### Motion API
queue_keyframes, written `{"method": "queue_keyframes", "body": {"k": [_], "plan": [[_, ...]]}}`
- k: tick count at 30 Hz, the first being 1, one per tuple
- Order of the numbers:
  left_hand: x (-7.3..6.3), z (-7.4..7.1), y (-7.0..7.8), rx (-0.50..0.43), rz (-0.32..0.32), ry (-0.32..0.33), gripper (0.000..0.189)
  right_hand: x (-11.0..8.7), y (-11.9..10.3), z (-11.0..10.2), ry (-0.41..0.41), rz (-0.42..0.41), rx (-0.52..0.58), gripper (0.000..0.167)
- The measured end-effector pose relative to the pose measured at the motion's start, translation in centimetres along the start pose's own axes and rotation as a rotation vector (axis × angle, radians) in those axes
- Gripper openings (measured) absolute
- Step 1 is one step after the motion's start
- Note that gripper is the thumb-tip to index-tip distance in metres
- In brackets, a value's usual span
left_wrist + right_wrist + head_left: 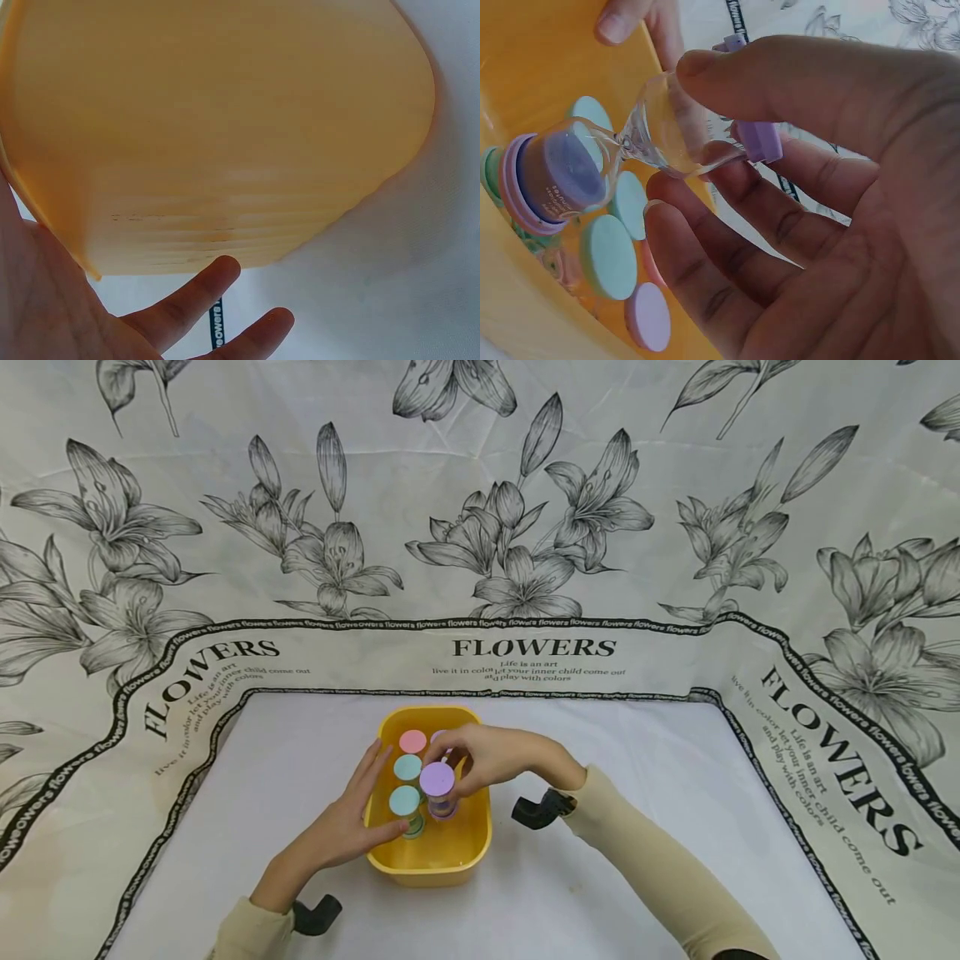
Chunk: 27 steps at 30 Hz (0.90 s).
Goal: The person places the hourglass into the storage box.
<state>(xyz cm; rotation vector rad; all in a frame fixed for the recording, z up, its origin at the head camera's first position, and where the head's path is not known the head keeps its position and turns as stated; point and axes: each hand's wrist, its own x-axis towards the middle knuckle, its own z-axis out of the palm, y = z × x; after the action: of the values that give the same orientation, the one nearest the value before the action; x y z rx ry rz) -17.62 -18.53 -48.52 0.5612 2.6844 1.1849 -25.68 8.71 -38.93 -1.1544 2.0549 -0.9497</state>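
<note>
A sand timer (437, 779) with purple caps is pinched between the thumb and fingers of my right hand (498, 758), over the yellow bin (427, 878). In the right wrist view, purple sand (574, 169) fills the lower bulb and the fingers are at the upper glass. My left hand (333, 831) lies across the bin's left rim, fingers extended outside the wall and thumb inside, close to a green-capped timer (405, 800). Behind that stand another green-capped timer (407, 767) and a pink-capped timer (412, 742). A second purple-capped timer (439, 737) is partly hidden by my right hand.
The bin stands on a white cloth-covered table (600, 877). A floral fabric (525, 560) with printed lettering surrounds the back and sides. Black curved mounts (542, 810) protrude at both wrists. The bin's ribbed outer wall (225, 150) fills much of the left wrist view.
</note>
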Motion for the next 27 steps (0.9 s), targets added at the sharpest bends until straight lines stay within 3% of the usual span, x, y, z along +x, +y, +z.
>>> {"method": "queue_keyframes", "body": {"k": [11,27], "plan": [[0.0,0.0,-0.1,0.002,0.004,0.000,0.105,1.7,0.8,1.2,-0.089,0.084,-0.104,0.036],[0.0,-0.1,-0.1,0.006,0.005,0.004,0.106,2.8,0.8,2.5,-0.124,0.148,-0.265,0.032]]}}
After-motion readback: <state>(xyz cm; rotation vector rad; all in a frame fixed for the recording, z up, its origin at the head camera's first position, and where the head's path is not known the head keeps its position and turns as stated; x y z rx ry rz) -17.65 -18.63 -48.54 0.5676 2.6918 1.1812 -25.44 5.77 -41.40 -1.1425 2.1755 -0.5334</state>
